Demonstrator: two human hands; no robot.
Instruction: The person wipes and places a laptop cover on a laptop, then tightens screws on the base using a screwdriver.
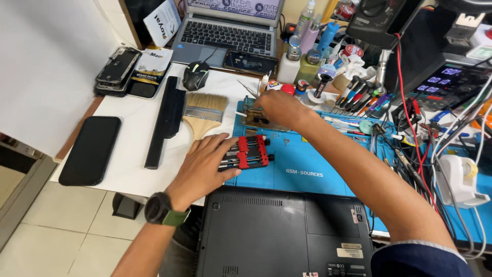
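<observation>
My left hand lies flat, fingers spread, on the edge of the blue work mat, its fingertips touching a red and black clamp holder. My right hand reaches forward over a small brown circuit board fixture at the mat's far edge, fingers pinched together near thin metal tweezers. Whether the tweezers are in its grip I cannot tell. A black watch with a green strap is on my left wrist.
A closed black laptop lies upside down at the near edge. A wide paintbrush, black bar, mouse and dark phone lie to the left. An open laptop, bottles, screwdrivers, cables and a power supply crowd the back and right.
</observation>
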